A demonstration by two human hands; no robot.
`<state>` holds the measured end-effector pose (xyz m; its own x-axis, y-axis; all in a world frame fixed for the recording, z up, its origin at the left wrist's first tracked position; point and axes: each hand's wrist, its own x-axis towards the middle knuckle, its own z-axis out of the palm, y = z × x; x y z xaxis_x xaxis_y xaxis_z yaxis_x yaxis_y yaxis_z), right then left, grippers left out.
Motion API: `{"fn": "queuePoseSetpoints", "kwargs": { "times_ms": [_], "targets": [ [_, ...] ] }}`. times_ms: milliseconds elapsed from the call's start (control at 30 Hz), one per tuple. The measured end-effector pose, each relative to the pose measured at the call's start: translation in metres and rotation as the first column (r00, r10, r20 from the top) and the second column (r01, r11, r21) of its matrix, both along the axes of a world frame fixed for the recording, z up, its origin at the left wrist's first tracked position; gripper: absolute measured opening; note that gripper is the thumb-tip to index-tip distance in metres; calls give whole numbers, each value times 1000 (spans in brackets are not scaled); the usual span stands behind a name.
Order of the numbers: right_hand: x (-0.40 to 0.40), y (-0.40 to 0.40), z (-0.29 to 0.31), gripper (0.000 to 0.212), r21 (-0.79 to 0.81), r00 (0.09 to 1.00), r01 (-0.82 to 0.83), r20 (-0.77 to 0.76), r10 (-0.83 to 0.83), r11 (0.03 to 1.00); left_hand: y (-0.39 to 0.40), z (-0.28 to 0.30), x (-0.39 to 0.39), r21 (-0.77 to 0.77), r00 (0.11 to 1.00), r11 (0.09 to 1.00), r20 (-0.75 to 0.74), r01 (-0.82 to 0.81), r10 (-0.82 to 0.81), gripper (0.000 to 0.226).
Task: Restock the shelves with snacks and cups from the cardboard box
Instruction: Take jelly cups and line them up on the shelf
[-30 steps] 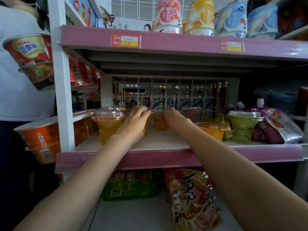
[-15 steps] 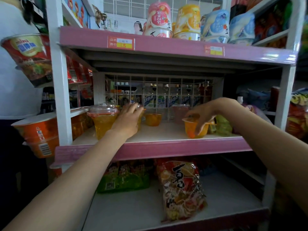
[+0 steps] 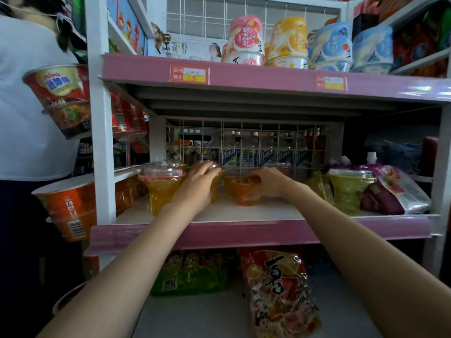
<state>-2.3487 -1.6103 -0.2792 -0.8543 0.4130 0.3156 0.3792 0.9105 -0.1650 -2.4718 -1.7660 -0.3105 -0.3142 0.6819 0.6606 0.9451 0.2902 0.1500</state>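
While two printed snack bags, one green (image 3: 190,274) and one orange-red (image 3: 278,296), lie nearest at 6 o'clock, the left hand (image 3: 199,182) rests spread on a clear-lidded yellow jelly cup (image 3: 216,179) and the right hand (image 3: 271,181) grips a small orange jelly cup (image 3: 245,192) mid-shelf; four upturned cups (image 3: 307,45) stand at 1 o'clock.

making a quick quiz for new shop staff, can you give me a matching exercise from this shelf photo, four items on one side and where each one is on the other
Items
1. pink peach cup
2. small orange jelly cup
3. green jelly cup
4. red snack bag

Places
A. bottom shelf, lying below the arms
B. middle shelf, held by the right hand
C. top shelf, next to a yellow cup
D. middle shelf, far right, beside the spouted pouches

Pairs: 1-C, 2-B, 3-D, 4-A
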Motion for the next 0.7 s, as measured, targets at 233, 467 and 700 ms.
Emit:
{"fn": "queuePoseSetpoints", "kwargs": {
  "times_ms": [233, 467, 700],
  "targets": [
    [-25, 3, -12, 64, -42, 986, 71, -145, -77, 997, -1, -1, 0, 17, 1000, 1000, -12, 5, -5, 68],
    [7, -6, -6, 60, -6, 981, 3, -194, -4, 1000, -2, 2, 6, 32, 995, 999, -95, 44, -41, 64],
    [70, -3, 24, 64, 468, 825, 345, 262, -501, 814, -2, 2, 11, -52, 981, 998, -188, 40, -49, 57]
  ]
}}
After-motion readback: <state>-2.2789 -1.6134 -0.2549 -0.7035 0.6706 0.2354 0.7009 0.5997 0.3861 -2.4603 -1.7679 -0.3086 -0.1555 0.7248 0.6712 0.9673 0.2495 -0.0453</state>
